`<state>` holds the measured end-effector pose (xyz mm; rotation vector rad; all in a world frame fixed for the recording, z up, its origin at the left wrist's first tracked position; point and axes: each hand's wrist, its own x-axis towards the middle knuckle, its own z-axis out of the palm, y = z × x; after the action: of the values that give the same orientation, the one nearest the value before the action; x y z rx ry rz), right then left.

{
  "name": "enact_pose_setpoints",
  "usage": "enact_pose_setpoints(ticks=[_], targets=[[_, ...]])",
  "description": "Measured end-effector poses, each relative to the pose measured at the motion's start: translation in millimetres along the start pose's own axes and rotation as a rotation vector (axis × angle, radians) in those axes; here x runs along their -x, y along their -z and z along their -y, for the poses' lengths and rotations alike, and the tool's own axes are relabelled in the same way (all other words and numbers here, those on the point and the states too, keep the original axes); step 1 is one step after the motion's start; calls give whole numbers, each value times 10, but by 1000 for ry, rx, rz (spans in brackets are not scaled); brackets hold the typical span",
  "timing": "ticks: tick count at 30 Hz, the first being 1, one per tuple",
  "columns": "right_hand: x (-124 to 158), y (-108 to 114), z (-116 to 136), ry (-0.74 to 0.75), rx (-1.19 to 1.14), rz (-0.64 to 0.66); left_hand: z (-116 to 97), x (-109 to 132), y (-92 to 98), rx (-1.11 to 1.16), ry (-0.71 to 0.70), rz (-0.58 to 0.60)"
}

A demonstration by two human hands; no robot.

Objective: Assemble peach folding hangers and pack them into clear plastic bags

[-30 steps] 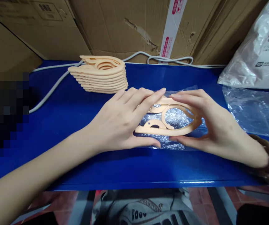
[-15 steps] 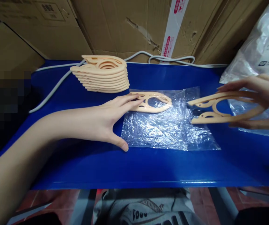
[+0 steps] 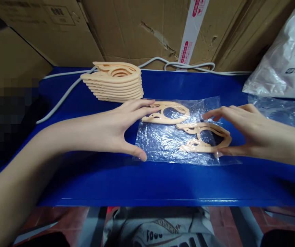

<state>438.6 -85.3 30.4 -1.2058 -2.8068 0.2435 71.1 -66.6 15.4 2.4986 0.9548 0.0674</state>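
A peach folding clothes hanger lies under the film of a clear plastic bag on the blue table. My left hand spreads over the bag's left side, fingertips on that hanger's left end and thumb low near the bag's edge. Just to the right, a second folding hanger rests at the bag, its left tips shining as if under film. Around its right end is my right hand, fingers apart, the thumb touching the lower edge. Behind my left hand stands a neat stack of similar hangers.
Cardboard boxes wall off the back of the blue table. A white cable runs along the rear and left. To the right sit a white printed plastic bag and more clear film.
My right hand has moved left and down with the second hanger, which now lies at the clear bag; its grip has loosened. My left hand has stayed nearly in place.
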Motion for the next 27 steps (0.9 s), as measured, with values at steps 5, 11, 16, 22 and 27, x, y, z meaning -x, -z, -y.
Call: enact_pose_setpoints(ticks=[5, 11, 16, 22, 27], targets=[[79, 66, -172, -22, 30, 42, -24, 1, 26, -11, 74, -49], [-9, -54, 34, -90, -66, 90, 9, -43, -29, 12, 83, -35], [-81, -119, 147, -51, -151, 58, -3, -43, -51, -1, 78, -41], [-144, -134, 108, -31, -220, 44, -43, -61, -56, -63, 81, -47], [-220, -170, 182, 18, -231, -29, -48, -74, -46, -45, 86, -38]])
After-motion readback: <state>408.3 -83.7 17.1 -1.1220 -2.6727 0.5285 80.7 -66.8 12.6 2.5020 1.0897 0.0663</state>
